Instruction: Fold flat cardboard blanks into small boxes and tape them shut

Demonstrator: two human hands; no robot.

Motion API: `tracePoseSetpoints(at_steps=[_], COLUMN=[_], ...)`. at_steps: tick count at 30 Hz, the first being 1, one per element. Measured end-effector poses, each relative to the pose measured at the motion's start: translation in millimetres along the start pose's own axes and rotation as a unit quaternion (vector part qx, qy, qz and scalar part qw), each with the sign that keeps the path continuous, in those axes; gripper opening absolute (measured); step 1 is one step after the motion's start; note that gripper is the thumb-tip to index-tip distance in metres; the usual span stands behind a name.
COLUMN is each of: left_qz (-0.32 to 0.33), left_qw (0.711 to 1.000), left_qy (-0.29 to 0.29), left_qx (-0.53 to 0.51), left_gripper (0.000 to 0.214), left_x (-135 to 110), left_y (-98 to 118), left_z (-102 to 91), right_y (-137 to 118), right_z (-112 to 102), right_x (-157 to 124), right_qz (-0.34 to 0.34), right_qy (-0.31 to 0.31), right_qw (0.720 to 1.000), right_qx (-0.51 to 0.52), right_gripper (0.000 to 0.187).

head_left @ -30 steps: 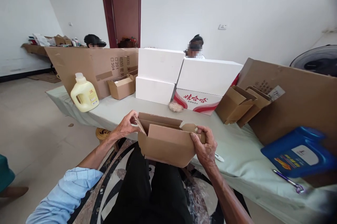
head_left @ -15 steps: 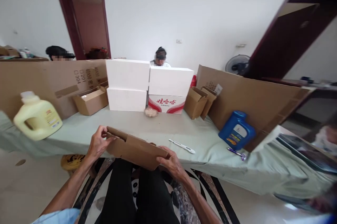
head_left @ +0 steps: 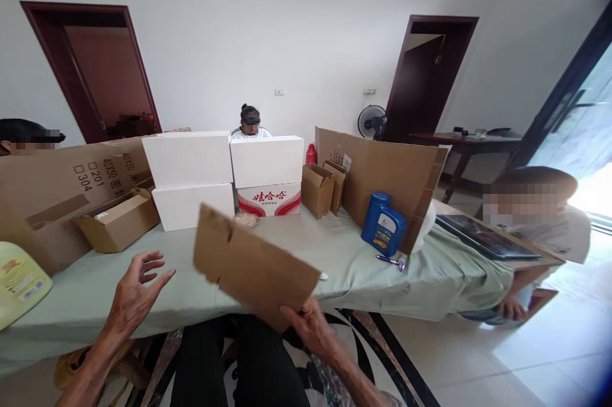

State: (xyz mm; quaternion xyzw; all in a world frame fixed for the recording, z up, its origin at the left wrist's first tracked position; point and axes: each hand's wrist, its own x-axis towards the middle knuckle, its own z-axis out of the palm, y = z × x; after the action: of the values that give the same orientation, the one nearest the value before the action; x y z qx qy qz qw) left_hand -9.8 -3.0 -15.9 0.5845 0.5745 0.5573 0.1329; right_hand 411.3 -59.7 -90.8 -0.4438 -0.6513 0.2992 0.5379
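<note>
With the brown cardboard carton as the middle of the dial, the right hand sits at four o'clock, clamped on its lower corner, thumb across the near face. The carton is tilted, its left end higher, in front of the person's knees and the near table edge; whether it is folded flat I cannot tell. At nine o'clock the left hand holds nothing, thumb and fingers apart over the green tablecloth. Farther out at nine o'clock is a pale yellow jug, cut by the view's edge.

At ten o'clock a small brown box lies beside stacked white boxes, which stand at eleven. A red-and-white printed box is at twelve, under another white one. Two upright brown boxes stand at one o'clock. Toward two is a blue bottle, with a purple-handled tool lying near it at three.
</note>
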Motion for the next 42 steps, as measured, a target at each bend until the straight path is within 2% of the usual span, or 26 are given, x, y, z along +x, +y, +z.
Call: tracePoseSetpoints(at_steps=[3, 6, 9, 12, 15, 19, 23, 33, 38, 42], left_qz=[-0.015, -0.018, -0.027, -0.033, -0.043, -0.046, -0.056, -0.066, -0.052, -0.040], left_qw=[0.998, 0.995, 0.992, 0.989, 0.986, 0.982, 0.978, 0.973, 0.972, 0.976], left_qy=[-0.046, -0.069, -0.088, -0.104, -0.115, -0.137, -0.153, -0.151, -0.152, -0.141], left_qx=[0.049, 0.067, 0.083, 0.103, 0.115, 0.120, 0.131, 0.161, 0.170, 0.160], left_gripper=[0.064, 0.060, 0.054, 0.047, 0.041, 0.039, 0.035, 0.037, 0.032, 0.027], left_x=[-6.2, -11.9, -14.6, -16.4, -18.9, -22.4, -27.6, -39.6, -43.1, -45.0], left_y=[-3.5, -16.3, -33.0, -48.6, -61.4, -75.4, -85.8, -87.5, -96.7, -97.6], left_z=[8.1, 20.1, 34.3, 47.7, 59.0, 70.5, 78.9, 81.5, 82.6, 86.1], right_y=[-6.5, -7.8, -6.9, -4.5, 2.0, 17.2, 33.7, 62.6, 75.2, 84.3], right_z=[-54.8, -116.8, -163.8, -184.6, -182.2, -163.9, -152.6, -150.6, -136.4, -122.2], right_x=[18.1, 40.5, 60.7, 74.3, 80.3, 86.0, 104.5, 191.9, 243.8, 284.8], right_qz=[-0.010, 0.002, 0.016, 0.016, 0.014, 0.014, 0.022, 0.083, 0.126, 0.166], right_qy=[0.133, 0.260, 0.308, 0.327, 0.320, 0.291, 0.266, 0.229, 0.218, 0.216], right_qw=[0.988, 0.943, 0.913, 0.900, 0.899, 0.909, 0.912, 0.892, 0.878, 0.870], right_qx=[-0.076, -0.209, -0.267, -0.288, -0.298, -0.300, -0.312, -0.382, -0.407, -0.411], right_gripper=[0.054, 0.064, 0.070, 0.069, 0.070, 0.073, 0.071, 0.043, 0.032, 0.033])
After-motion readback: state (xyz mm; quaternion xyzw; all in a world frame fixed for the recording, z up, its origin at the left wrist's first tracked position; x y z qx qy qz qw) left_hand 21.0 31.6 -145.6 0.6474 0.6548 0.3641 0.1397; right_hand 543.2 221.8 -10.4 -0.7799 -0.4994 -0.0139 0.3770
